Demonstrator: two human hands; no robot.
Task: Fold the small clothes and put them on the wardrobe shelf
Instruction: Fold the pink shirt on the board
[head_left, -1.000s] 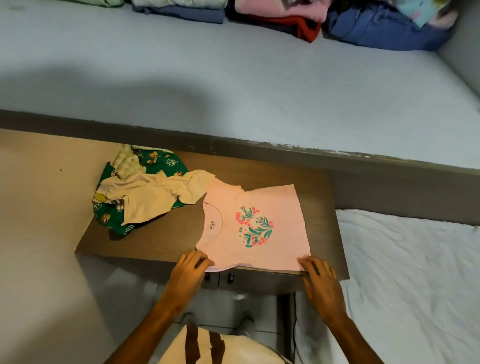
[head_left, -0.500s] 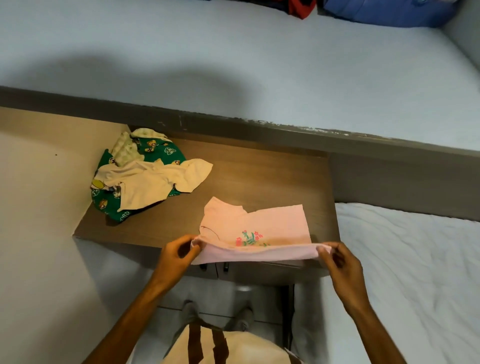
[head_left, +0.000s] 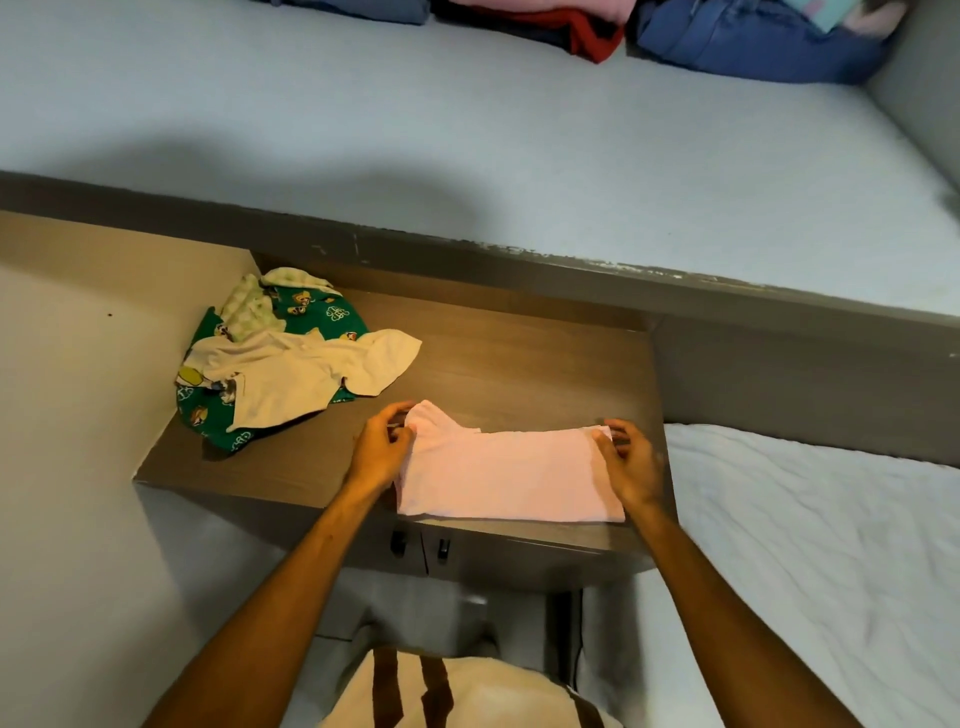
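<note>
A small pink T-shirt (head_left: 504, 475) lies folded in half on the brown cabinet top (head_left: 509, 364), its plain back up and the flower print hidden. My left hand (head_left: 382, 447) pinches its far left corner by the sleeve. My right hand (head_left: 626, 462) pinches the far right corner. A heap of unfolded small clothes sits at the cabinet's left: a cream garment (head_left: 296, 374) over a green printed one (head_left: 322, 314).
A grey-blue shelf surface (head_left: 467, 135) stretches behind the cabinet, with stacked folded clothes (head_left: 737, 36) along its far edge. A white bed sheet (head_left: 810, 545) lies to the right. A beige wall (head_left: 78, 364) bounds the left. Cabinet door handles (head_left: 421, 545) sit below the front edge.
Both hands lifted the pink shirt's near edge and carried it away from me, folding the shirt in half. The flower print is now covered. The pile of clothes stayed put.
</note>
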